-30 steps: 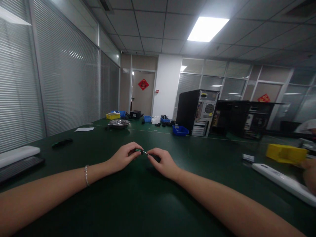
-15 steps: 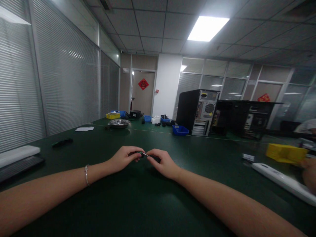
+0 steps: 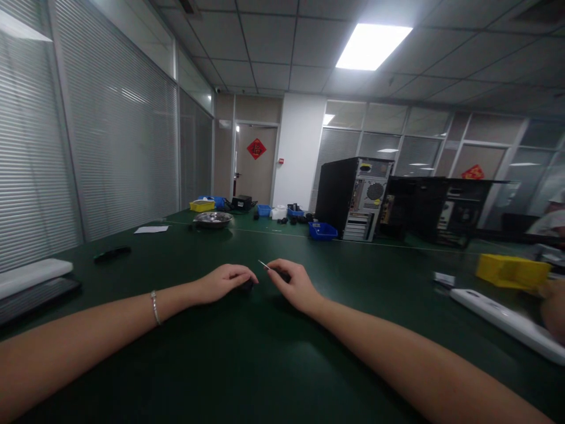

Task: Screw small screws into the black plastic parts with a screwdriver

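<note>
My left hand (image 3: 223, 284), with a bracelet at the wrist, is closed around a small black part (image 3: 248, 285) low over the table. Most of that part is covered by the fingers, so its kind does not show. In my right hand (image 3: 295, 287) is a screwdriver (image 3: 263, 265), its thin bright shaft pointing up and left from the fingertips. Its dark handle is largely hidden in the palm. A short gap separates the shaft's tip from the left hand.
On the green table (image 3: 185, 365), a metal bowl (image 3: 212, 220), a blue bin (image 3: 322, 231) and a computer tower (image 3: 339, 200) stand further back. A keyboard (image 3: 39, 300) lies left. At right are a power strip (image 3: 503, 321), a yellow bin (image 3: 512, 271) and a co-worker's hand (image 3: 555, 309).
The screwdriver's shaft has come away from the part in my left hand and now tilts upward. My left hand has turned down over the part, and the gap between the hands is wider.
</note>
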`<state>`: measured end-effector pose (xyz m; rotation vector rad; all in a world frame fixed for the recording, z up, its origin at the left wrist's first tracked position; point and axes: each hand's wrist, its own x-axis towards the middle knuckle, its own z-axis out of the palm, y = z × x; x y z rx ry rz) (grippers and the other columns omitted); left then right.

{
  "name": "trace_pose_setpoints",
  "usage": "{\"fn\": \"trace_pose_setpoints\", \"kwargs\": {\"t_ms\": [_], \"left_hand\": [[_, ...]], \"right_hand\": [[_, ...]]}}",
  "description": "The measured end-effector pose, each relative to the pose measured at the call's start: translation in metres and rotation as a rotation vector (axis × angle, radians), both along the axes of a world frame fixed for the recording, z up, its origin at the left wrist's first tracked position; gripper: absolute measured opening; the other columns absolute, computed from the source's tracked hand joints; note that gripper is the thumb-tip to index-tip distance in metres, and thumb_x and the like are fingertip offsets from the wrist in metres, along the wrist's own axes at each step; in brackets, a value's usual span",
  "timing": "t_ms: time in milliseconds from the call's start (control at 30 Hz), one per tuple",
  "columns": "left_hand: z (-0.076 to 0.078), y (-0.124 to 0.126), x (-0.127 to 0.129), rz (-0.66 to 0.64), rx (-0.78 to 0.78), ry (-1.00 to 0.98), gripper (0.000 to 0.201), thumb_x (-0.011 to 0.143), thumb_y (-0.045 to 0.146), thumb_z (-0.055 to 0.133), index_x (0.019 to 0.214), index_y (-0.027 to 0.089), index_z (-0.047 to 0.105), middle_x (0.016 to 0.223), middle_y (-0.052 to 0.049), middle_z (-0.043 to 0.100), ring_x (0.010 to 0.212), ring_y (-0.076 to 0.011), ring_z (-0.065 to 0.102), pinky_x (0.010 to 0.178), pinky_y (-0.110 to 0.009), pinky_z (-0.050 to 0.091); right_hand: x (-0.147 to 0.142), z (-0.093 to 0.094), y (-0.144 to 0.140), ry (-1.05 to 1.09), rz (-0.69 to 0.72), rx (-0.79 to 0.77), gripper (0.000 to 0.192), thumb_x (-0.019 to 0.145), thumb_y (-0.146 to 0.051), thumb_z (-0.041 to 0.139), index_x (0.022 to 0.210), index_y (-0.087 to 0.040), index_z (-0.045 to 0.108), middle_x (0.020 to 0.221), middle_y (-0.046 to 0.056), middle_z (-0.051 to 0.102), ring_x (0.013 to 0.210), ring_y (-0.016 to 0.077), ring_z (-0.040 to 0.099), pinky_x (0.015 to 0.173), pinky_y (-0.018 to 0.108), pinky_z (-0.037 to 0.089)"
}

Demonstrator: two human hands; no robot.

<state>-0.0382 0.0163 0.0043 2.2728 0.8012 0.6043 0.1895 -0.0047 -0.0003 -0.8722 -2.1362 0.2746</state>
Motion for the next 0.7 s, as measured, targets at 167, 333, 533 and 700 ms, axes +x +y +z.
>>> {"fn": "trace_pose_setpoints", "kwargs": {"t_ms": [167,333,533,700], "left_hand": [[0.013,-0.022,0.007,-0.166,0.098,0.205,0.035,0.090,0.045,0.037,0.106,0.029,0.064,0.109,-0.004,0.052,0.103,-0.0204,0.047,0.093,-0.031,0.036],[0.015,-0.029,0.011,-0.190,0.092,0.183,0.037,0.091,0.042,0.034,0.121,0.032,0.054,0.125,-0.003,0.045,0.116,-0.0223,0.040,0.102,-0.035,0.030],[0.010,-0.021,0.008,-0.038,0.250,0.135,0.040,0.089,0.049,0.036,0.107,0.020,0.057,0.102,-0.007,0.053,0.093,-0.0196,0.049,0.083,-0.030,0.041],[0.013,-0.025,0.009,0.017,0.349,0.315,0.049,0.071,0.063,0.054,0.091,0.018,0.056,0.088,-0.004,0.053,0.077,-0.0185,0.047,0.066,-0.026,0.039]], "right_hand": [[0.000,-0.004,0.003,0.011,-0.010,-0.012,0.022,0.090,-0.030,0.047,0.099,-0.017,0.063,0.087,0.004,0.064,0.076,0.0151,0.057,0.068,0.027,0.045],[0.000,-0.004,0.003,0.014,0.001,-0.024,0.022,0.090,-0.030,0.047,0.098,-0.017,0.063,0.086,0.004,0.064,0.076,0.0152,0.057,0.068,0.026,0.045],[0.000,-0.005,0.005,-0.040,0.038,-0.043,0.021,0.089,-0.028,0.048,0.097,-0.018,0.064,0.085,0.003,0.065,0.075,0.0142,0.057,0.067,0.025,0.043],[0.005,0.000,0.007,-0.161,0.118,-0.222,0.022,0.080,-0.033,0.061,0.095,-0.017,0.061,0.081,0.000,0.061,0.069,0.0131,0.055,0.061,0.023,0.043]]}}
